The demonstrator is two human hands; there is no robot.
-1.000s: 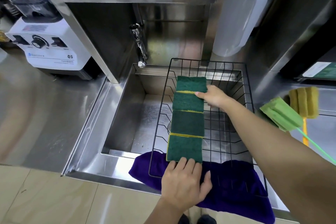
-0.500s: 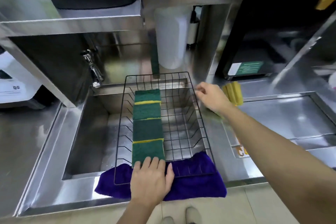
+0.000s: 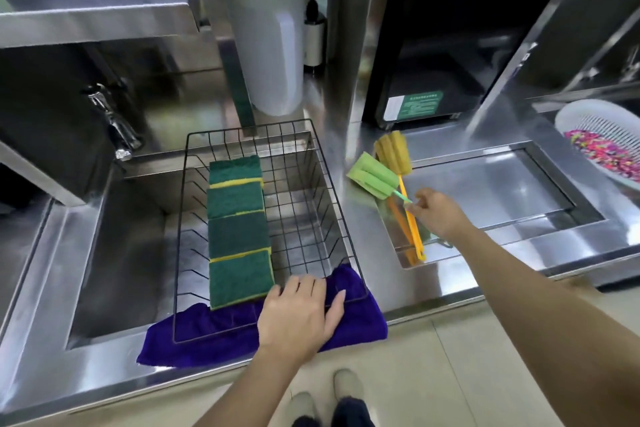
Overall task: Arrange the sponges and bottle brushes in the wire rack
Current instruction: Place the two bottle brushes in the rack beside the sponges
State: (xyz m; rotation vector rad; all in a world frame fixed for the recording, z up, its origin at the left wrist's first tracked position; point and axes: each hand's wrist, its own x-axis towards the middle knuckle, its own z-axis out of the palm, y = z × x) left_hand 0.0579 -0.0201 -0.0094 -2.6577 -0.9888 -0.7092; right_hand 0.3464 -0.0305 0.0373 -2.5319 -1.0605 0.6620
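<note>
Your left hand (image 3: 300,314) lies flat, fingers spread, on the near rim of the wire rack (image 3: 349,246), where four green sponges (image 3: 238,225) sit in a row. Your right hand (image 3: 437,213) pinches the green bottle brush (image 3: 373,180) handle beside the yellow bottle brush (image 3: 398,163) on the counter.

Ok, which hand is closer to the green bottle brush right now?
The right. The right hand is at the green bottle brush, fingertips on its handle beside the rack. The left hand rests on the near edge of the wire rack, well away from it.
</note>
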